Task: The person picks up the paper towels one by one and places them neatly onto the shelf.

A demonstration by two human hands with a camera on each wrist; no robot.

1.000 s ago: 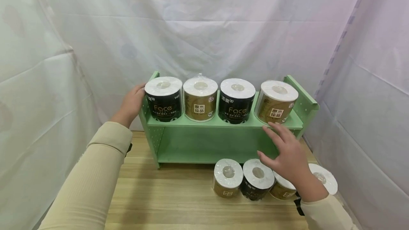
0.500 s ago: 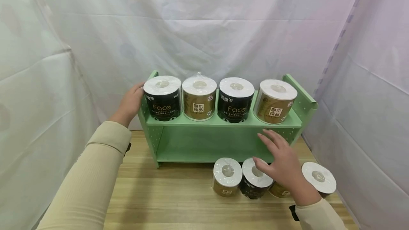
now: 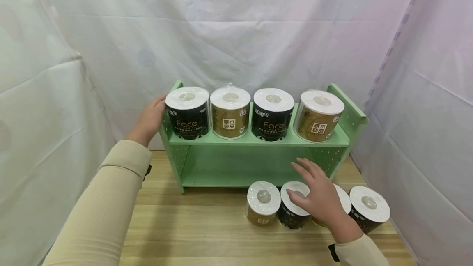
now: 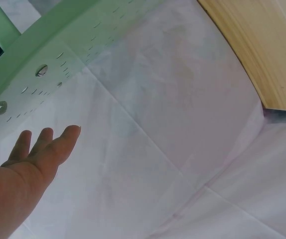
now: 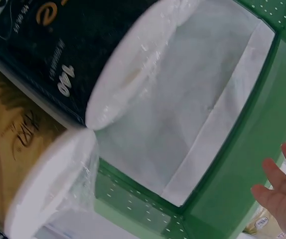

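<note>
Toilet rolls (image 3: 230, 128): eight showed in the head view, four on the top board (image 3: 290, 136) of a green shelf (image 3: 349, 106) and four on the table (image 3: 199, 225) in front; all stood on a flat end, probably the steadiest stance for something round.
Top row: black, gold, black, gold from the left, printed fronts facing the person — an order that looked chosen, and one that let each label be read.
Front row: a gold roll (image 3: 262, 218), a black roll (image 3: 292, 218), another gold one (image 3: 344, 200) partly hidden by the right arm, then a black end roll (image 3: 365, 218); they were gathered on the right, well placed for the right hand (image 3: 318, 194).
Right hand: released, thumb and fingers spread around air in front of the shelf; it overlapped the front rolls in the head view, though contact could not be judged.
Left hand (image 3: 150, 116): no grasp, fingers extended beside the outer face of the left side panel (image 4: 68, 37) — perhaps there to steady the shelf; whether it touched, I could not tell.
Side panels: both rose above the top board, which would have kept an end roll from slipping off sideways.
</note>
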